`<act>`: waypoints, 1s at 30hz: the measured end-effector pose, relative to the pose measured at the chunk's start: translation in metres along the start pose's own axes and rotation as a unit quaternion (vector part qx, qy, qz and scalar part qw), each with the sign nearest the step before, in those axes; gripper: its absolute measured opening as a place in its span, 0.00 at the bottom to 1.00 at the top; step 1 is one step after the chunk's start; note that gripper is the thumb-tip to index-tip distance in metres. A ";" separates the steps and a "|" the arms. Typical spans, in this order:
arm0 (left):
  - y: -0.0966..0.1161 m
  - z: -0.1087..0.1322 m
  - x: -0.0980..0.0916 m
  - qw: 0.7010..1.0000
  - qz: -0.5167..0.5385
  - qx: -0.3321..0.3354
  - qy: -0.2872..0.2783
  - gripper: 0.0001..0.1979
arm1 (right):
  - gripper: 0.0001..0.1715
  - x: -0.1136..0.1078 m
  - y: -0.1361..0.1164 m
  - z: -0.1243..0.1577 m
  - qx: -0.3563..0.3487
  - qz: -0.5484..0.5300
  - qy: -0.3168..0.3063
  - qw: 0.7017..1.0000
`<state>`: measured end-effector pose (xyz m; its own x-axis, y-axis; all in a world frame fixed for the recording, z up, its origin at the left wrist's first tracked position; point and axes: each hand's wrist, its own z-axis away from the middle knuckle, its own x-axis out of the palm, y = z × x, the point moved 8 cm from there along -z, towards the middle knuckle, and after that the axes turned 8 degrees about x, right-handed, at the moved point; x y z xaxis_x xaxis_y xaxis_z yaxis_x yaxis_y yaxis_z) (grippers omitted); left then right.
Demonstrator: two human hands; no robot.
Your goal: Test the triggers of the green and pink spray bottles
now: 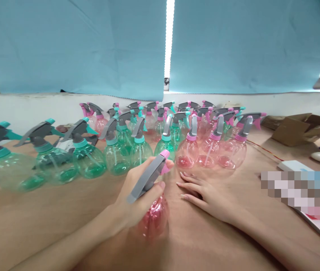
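The spray bottle (155,220) in my left grip (140,195) sits on the worktop (49,210); behind it, rows of bottles (160,135); just right of it, my right grip (207,195).

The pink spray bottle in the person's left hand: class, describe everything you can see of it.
The pink spray bottle has a rounded, ribbed body of clear pink plastic. On top sits a grey trigger head with a pink nozzle tip, pointing away from the person. It appears roughly upright on the tan table, its base hard to see. The left hand wraps its neck and trigger; the right hand lies flat beside it, not touching.
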<state>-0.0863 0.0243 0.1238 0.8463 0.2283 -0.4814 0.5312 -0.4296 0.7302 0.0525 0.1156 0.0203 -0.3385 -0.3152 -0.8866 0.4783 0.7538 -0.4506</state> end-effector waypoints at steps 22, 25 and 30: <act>-0.002 -0.002 0.002 0.999 0.015 -0.020 0.024 0.19 | 0.24 0.000 0.001 0.000 0.007 0.005 0.004 1.000; -0.003 -0.001 0.002 0.999 0.024 -0.015 0.022 0.19 | 0.24 0.000 0.001 0.000 0.007 0.005 0.005 1.000; -0.001 -0.002 0.001 0.999 0.024 -0.014 0.020 0.19 | 0.24 0.000 0.000 -0.001 0.009 0.014 -0.004 1.000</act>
<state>-0.0857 0.0265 0.1230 0.8717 0.2422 -0.4261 0.4900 -0.4166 0.7657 0.0520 0.1159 0.0199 -0.3179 -0.2985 -0.8999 0.5017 0.7525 -0.4268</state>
